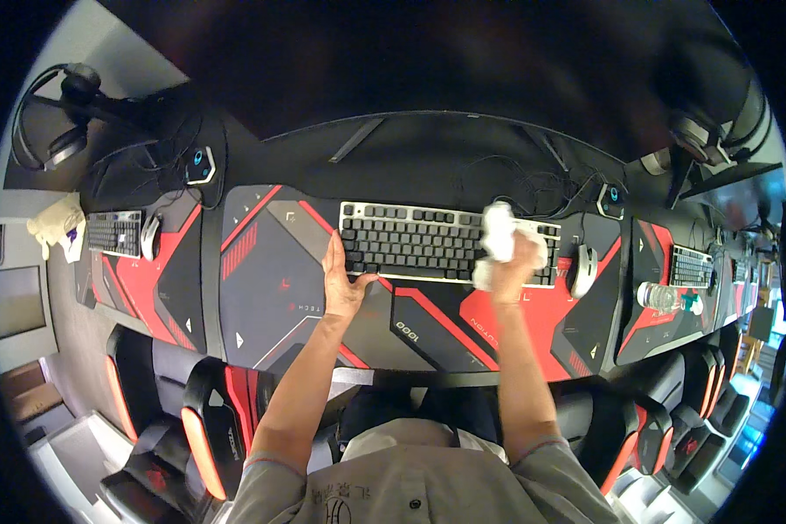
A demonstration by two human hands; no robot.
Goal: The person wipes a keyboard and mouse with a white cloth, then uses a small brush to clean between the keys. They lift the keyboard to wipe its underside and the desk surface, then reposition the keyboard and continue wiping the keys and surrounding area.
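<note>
A keyboard with dark keys and a pale frame [412, 243] lies on a grey, black and red desk mat [275, 262]. At its left end, my left hand [346, 281] rests with the fingers along the side edge and the thumb at the lower edge. My right hand [516, 268], slightly blurred, grips a crumpled white cloth [498, 229] over the keyboard's right part, hiding some keys. To the right of the keyboard sits a white and black mouse [584, 270].
A dark monitor [393, 78] rises behind the keyboard. Neighbouring stations hold keyboards, headsets [62, 118] and, at right, a clear plastic bottle [658, 297]. Cables [530, 183] lie behind the mat. Gaming chairs [203, 432] stand along the desk's front.
</note>
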